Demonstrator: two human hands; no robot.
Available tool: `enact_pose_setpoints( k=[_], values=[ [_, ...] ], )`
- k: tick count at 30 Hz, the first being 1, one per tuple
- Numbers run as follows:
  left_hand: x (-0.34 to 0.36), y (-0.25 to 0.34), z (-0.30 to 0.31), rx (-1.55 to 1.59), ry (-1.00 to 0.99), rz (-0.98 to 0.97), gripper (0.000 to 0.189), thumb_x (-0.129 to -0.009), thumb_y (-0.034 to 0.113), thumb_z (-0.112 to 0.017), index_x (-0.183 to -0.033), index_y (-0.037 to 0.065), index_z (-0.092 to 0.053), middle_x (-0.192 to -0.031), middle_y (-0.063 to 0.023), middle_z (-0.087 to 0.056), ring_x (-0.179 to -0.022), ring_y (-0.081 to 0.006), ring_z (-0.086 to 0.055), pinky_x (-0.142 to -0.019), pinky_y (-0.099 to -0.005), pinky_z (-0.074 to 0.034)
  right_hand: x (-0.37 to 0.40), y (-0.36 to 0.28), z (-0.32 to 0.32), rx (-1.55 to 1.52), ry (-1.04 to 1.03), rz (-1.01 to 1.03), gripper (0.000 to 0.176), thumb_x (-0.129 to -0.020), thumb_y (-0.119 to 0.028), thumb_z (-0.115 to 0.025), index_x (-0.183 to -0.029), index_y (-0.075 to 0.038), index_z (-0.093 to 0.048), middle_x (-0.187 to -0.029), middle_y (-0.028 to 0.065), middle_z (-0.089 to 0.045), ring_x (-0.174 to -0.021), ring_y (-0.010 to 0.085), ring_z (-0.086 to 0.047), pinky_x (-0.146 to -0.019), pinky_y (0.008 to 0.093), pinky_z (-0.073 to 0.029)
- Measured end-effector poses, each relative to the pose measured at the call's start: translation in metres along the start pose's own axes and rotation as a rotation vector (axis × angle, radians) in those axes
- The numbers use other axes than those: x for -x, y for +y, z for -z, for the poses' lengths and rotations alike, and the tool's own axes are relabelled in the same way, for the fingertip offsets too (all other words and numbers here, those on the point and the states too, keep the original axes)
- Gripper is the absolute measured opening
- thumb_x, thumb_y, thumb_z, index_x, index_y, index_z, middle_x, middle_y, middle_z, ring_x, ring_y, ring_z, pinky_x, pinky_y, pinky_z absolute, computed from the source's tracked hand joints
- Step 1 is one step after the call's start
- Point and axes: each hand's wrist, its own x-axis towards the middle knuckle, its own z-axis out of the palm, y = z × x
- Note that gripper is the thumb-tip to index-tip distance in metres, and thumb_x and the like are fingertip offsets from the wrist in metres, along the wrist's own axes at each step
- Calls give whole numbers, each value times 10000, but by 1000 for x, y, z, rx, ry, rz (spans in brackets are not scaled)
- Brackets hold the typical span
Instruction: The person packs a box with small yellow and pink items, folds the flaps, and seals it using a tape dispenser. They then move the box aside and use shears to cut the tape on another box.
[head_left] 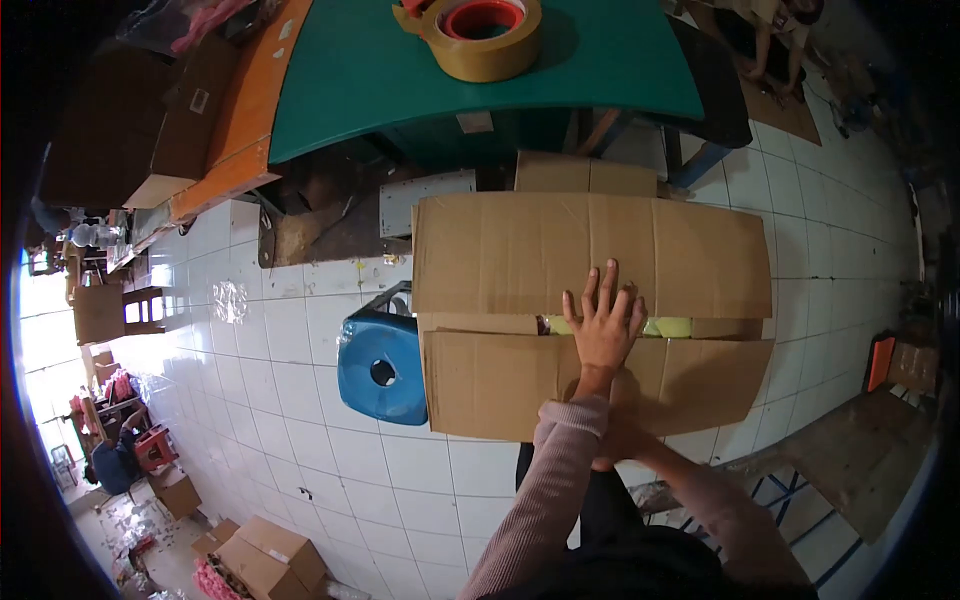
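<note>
Nearest the body, two pink-sleeved forearms cross over the near edge of a cardboard box (490, 385). The right hand (612, 445) lies at that edge, mostly hidden under the other sleeve, so its grip cannot be told. The left hand (603, 328) lies flat on top with fingers spread, grasping nothing, pressing where the two top flaps meet. The box is plain brown and creased. Its flaps do not quite close, and a narrow gap beside the hand shows something pale yellow (672, 327) inside. The box sits on a blue plastic stool (380, 370), which sticks out at its left side. Under it is a white tiled floor (300, 470), glossy, with open tiles to the left and in front. More cartons (265, 555) lie at the lower left, and a wooden bench (860, 450) stands close on the right. Just beyond the box stands a green table (400, 70) carrying a roll of brown tape (482, 38), with an orange board (245, 110) alongside it. Another person's legs (775, 30) show at the far top right.
</note>
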Motion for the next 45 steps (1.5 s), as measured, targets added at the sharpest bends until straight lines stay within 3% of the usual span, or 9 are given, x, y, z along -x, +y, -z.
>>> enact_pose_setpoints(
  k=[1, 4, 7, 12, 17, 21, 23, 36, 45],
  values=[
    [1, -1, -1, -1, 0, 6, 192, -813, 356, -547, -927, 206, -581, -1362, 52, -387, -1229, -186, -371, -1041, -524, -100, 9, 18, 41, 64, 306, 169, 143, -665, -213, -638, -691, -74, -620, -656, 90, -590, -611, 261, -592, -689, 385, -487],
    [8, 2, 2, -6, -14, 9, 193, -811, 353, -550, -915, 194, -585, -1354, 41, -400, -1220, -189, -382, -1036, -522, -109, -63, 34, 177, 225, 660, -147, 96, -685, -34, -521, -595, -24, -492, -541, 120, -433, -495, 296, -478, -478, 361, -393],
    [4, 1, 3, -42, 22, -22, 207, -814, 348, -549, -922, 175, -583, -1349, 29, -408, -1220, -193, -381, -1030, -521, -117, -151, 88, 226, 433, 733, -228, 207, -823, -216, -547, -891, -25, -586, -927, 147, -583, -862, 337, -548, -744, 407, -428],
    [4, 3, 7, -85, -21, -107, 323, -820, 381, -532, -1025, 132, -550, -1358, -20, -385, -1245, -249, -337, -1012, -555, -112, -177, 122, 199, 762, 434, -570, 604, -830, -571, -410, -1091, -57, -590, -1126, 138, -579, -1046, 305, -538, -935, 449, -359],
    [-11, -10, 7, -132, 75, -340, 314, -822, 312, -505, -1031, 80, -534, -1223, -145, -454, -1115, -332, -420, -940, -597, -245, -183, 130, 198, 669, 447, -605, 602, -836, -563, -400, -1085, -49, -586, -1085, 165, -595, -1063, 307, -531, -935, 448, -359],
    [-101, -24, -6, -21, 58, -119, 313, -828, 282, -458, -1004, 50, -571, -1099, -151, -555, -1034, -329, -503, -957, -531, -270, -181, 129, 196, 680, 461, -575, 451, -900, -410, -371, -1005, -15, -562, -1033, 165, -604, -1008, 345, -539, -897, 414, -384],
    [-129, -40, -28, -181, 148, -243, 352, -832, 307, -410, -1003, 53, -583, -1071, -143, -579, -1032, -327, -509, -957, -529, -267, -173, 136, 190, 801, 479, -482, 401, -905, -357, -363, -995, -18, -558, -1044, 154, -598, -1017, 335, -533, -896, 414, -385],
    [-121, -30, -8, -169, -38, -401, 302, -870, 272, -352, -942, 69, -563, -1000, -79, -593, -1015, -265, -519, -946, -608, -235, -146, 96, 180, 741, 648, -434, 365, -876, -272, -395, -980, 27, -575, -1012, 177, -598, -1011, 300, -516, -935, 417, -334],
    [-111, -4, -14, -212, -93, -367, 296, -884, 261, -363, -1037, 81, -541, -1068, -101, -560, -1078, -271, -479, -998, -535, -209, -131, 103, 195, 698, 671, -477, 299, -855, -255, -425, -849, 1, -580, -869, 162, -606, -879, 272, -543, -835, 398, -366]
  ],
)
